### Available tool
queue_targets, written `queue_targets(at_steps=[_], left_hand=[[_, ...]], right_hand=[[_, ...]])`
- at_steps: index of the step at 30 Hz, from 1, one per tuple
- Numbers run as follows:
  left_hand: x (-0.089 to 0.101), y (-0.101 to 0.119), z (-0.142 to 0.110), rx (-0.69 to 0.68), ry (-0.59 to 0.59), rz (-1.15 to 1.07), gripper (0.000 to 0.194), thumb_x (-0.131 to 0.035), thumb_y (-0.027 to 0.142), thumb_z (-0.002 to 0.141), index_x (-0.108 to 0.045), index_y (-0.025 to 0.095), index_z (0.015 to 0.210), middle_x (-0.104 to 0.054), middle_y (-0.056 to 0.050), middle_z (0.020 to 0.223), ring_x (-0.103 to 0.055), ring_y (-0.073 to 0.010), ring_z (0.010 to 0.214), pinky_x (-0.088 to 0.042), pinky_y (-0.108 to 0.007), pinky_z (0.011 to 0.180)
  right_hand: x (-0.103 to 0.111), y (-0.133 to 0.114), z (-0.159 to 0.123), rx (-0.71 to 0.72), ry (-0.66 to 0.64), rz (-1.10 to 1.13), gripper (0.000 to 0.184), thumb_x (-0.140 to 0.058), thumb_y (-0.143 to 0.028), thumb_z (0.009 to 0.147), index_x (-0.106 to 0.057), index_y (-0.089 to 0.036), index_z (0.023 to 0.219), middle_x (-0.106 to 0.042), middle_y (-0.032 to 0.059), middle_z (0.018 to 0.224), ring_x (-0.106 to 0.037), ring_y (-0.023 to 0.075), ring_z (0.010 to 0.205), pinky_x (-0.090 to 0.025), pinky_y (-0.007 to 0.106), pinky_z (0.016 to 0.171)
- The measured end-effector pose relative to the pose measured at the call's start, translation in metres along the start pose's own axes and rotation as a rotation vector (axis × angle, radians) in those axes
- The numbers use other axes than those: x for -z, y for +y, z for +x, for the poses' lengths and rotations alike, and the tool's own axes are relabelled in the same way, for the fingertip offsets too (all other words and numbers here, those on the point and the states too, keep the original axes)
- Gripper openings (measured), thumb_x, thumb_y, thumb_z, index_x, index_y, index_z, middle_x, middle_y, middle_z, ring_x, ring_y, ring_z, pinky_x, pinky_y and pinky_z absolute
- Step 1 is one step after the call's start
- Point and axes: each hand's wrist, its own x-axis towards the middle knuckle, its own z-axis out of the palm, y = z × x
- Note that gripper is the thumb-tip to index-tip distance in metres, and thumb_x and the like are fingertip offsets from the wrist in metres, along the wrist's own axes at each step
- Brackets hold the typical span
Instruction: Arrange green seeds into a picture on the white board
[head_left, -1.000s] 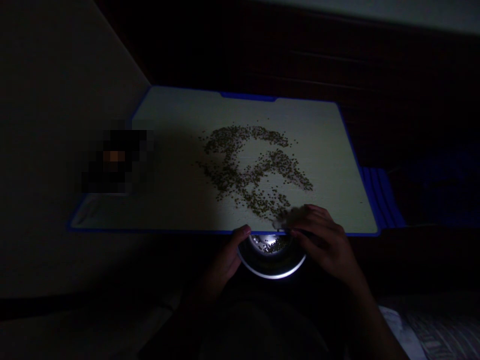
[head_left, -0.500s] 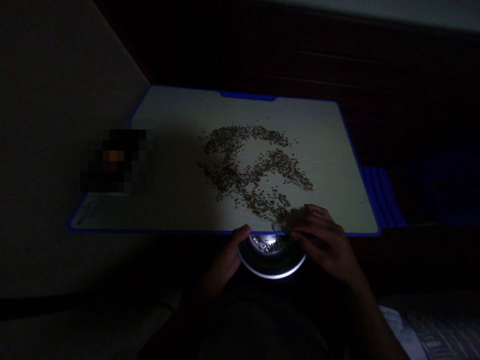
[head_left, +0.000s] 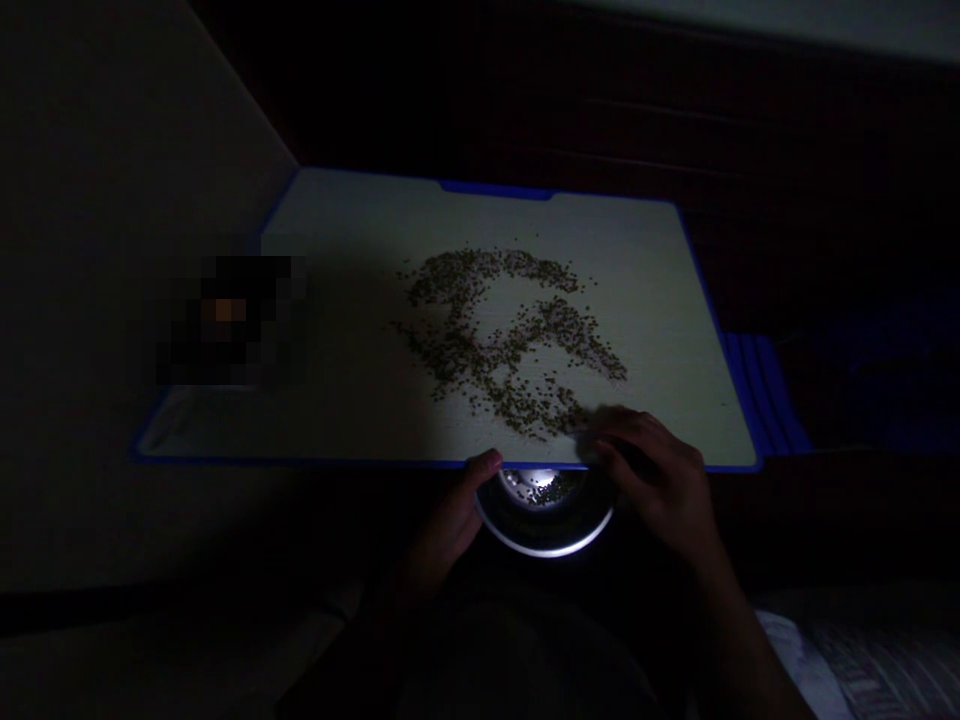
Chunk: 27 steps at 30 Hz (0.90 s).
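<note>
Small dark seeds or grains (head_left: 450, 355) lie scattered in curved bands over a pale folding table (head_left: 352, 400) with a blue rim. Below its near edge is a shiny metal bowl (head_left: 551, 550), partly hidden under the tabletop, with some of the same grains inside. My left hand (head_left: 454, 515) grips the bowl's left side, its thumb up at the table edge. At the near edge, just right of the grains, my right hand (head_left: 656, 475) rests with fingers bent together; dim light hides what, if anything, is between the fingertips.
A pixelated dark patch (head_left: 225, 320) covers the table's left side. Blue striped material (head_left: 765, 390) shows beyond the right edge. A wall (head_left: 97, 200) stands at left, dark wooden panels behind. Pale and striped cloth (head_left: 802, 660) lies at bottom right.
My right hand has shifted slightly right, away from the near grains, and its fingers are drawn in more. My left hand and the bowl stay in place.
</note>
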Motion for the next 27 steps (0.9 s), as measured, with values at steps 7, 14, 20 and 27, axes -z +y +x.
queue_targets(at_steps=[7, 14, 20, 27], left_hand=[[0.002, 0.0, 0.002, -0.008, 0.046, 0.006, 0.054, -0.084, 0.037, 0.088, -0.072, 0.023, 0.138, -0.075, -0.01, 0.142, -0.057, -0.036, 0.147, -0.03, -0.052, 0.131], [-0.01, 0.005, 0.0, -0.012, -0.013, -0.021, 0.053, -0.086, 0.038, 0.084, -0.075, 0.019, 0.132, -0.078, -0.011, 0.136, -0.062, -0.0354, 0.142, -0.036, -0.048, 0.129], [-0.003, 0.001, 0.001, -0.011, 0.041, 0.004, 0.052, -0.085, 0.038, 0.086, -0.074, 0.019, 0.133, -0.082, -0.011, 0.128, -0.066, -0.0348, 0.137, -0.04, -0.048, 0.125], [-0.01, 0.004, 0.0, -0.043, -0.04, -0.008, 0.044, -0.087, 0.038, 0.083, -0.078, 0.017, 0.121, -0.081, -0.012, 0.13, -0.063, -0.0382, 0.14, -0.041, -0.05, 0.125]], right_hand=[[0.003, 0.001, -0.002, -0.093, 0.044, -0.056, 0.017, -0.07, -0.028, 0.098, -0.078, -0.028, 0.112, -0.083, 0.0053, 0.11, -0.077, 0.0249, 0.104, -0.061, 0.042, 0.091], [0.006, 0.0, -0.004, -0.193, 0.103, -0.002, 0.015, -0.072, -0.032, 0.097, -0.078, -0.03, 0.11, -0.081, 0.0023, 0.105, -0.076, 0.0218, 0.096, -0.061, 0.04, 0.085], [0.003, -0.002, -0.001, -0.188, 0.097, -0.018, 0.016, -0.07, -0.032, 0.099, -0.078, -0.031, 0.113, -0.081, 0.0022, 0.109, -0.075, 0.0212, 0.1, -0.06, 0.04, 0.089], [-0.001, -0.002, 0.001, -0.134, 0.066, -0.018, 0.015, -0.071, -0.031, 0.099, -0.078, -0.031, 0.112, -0.082, 0.0021, 0.111, -0.076, 0.0221, 0.103, -0.061, 0.043, 0.093]])
